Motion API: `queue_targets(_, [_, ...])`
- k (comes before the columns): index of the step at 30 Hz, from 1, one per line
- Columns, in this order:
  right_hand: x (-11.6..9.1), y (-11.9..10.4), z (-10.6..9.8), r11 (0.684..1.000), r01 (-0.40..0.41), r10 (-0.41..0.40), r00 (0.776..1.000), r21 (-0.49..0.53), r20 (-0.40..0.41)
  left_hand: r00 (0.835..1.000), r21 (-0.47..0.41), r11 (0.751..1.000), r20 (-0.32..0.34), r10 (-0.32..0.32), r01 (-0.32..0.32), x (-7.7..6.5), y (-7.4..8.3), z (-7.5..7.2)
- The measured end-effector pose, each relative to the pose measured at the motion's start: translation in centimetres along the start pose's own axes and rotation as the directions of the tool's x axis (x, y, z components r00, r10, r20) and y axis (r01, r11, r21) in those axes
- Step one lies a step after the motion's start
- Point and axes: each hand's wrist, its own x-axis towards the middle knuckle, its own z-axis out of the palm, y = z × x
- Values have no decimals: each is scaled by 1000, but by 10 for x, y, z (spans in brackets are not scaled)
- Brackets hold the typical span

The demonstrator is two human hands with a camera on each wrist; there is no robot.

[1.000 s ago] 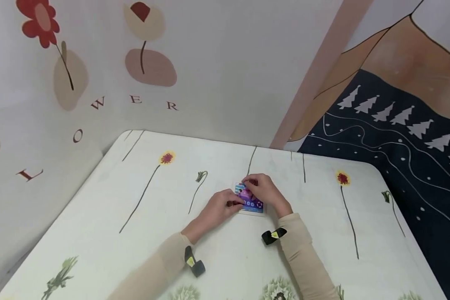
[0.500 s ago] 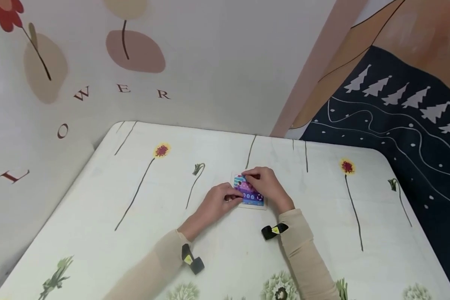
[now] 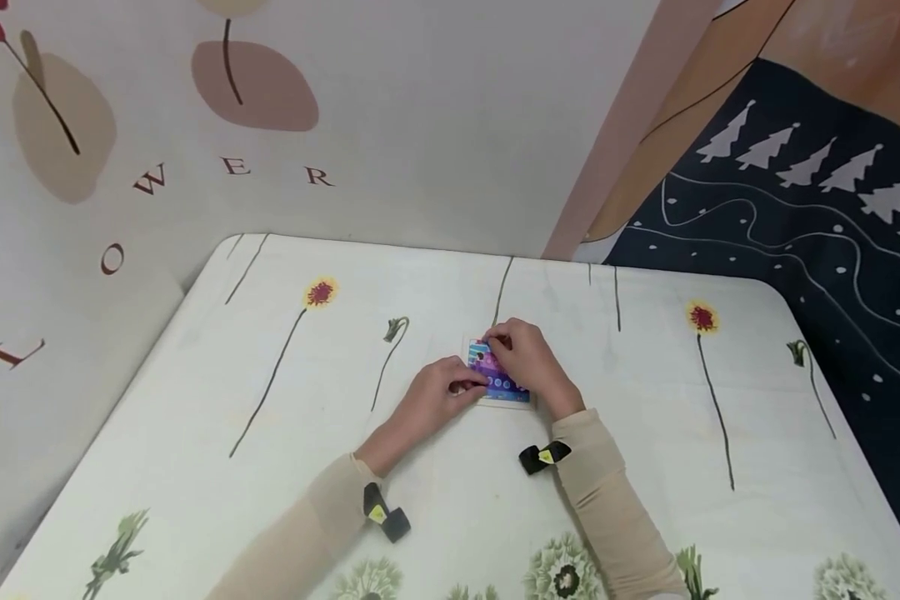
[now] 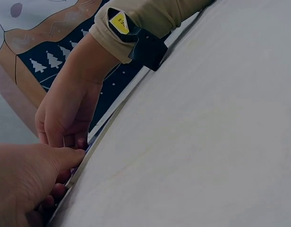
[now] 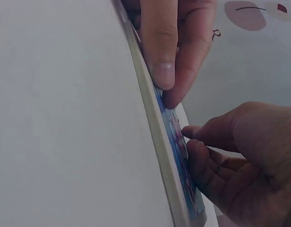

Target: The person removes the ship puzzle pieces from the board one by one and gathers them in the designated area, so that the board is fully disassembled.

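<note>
A small flat picture puzzle (image 3: 508, 395) in blue, purple and pink lies on the table in a pale tray (image 5: 157, 142). My left hand (image 3: 433, 393) is at its left side, thumb and forefinger tips pinched close together on the picture's edge. From the right, my right hand (image 3: 528, 357) reaches over the upper part, its bent thumb and forefinger at the picture's top edge. In the right wrist view, the right fingers (image 5: 202, 163) curl at the picture's far side; I cannot tell whether a separate piece sits between them. Both hands hide parts of the picture.
The white table (image 3: 435, 517) is printed with flowers and stems. Behind it stands a pale wall (image 3: 420, 150) with lettering, and at the right a dark panel (image 3: 765, 217) with white trees. Each sleeve carries a black wrist camera (image 3: 544, 457).
The head view has tilted down, so the table and hands sit slightly higher in it. Both hands stay at the puzzle, with only slight shifts of the fingers.
</note>
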Motion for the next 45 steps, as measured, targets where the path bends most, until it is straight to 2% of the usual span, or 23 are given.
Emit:
queue_targets(8, [1,-4,2,999,16,-16,1000,-36,-17,1000,-9,1000,-12,-2,2,0,1,0])
queue_targets(23, [2,-6,5,995,-4,-1,999,-97,-49,1000,-23,1000,4,-3,3,3,2,0])
queue_targets(31, [3,-5,5,997,-1,-3,998,-77,-56,1000,-18,1000,5,-9,10,4,0,0])
queue_targets(39, [2,-4,3,1000,12,-12,999,2,-53,1000,-27,1000,-3,3,-3,3,0,0])
queue_targets(45, [2,1,2,1000,22,-22,999,1,-28,1000,-36,999,-1,2,-2,4,-1,1])
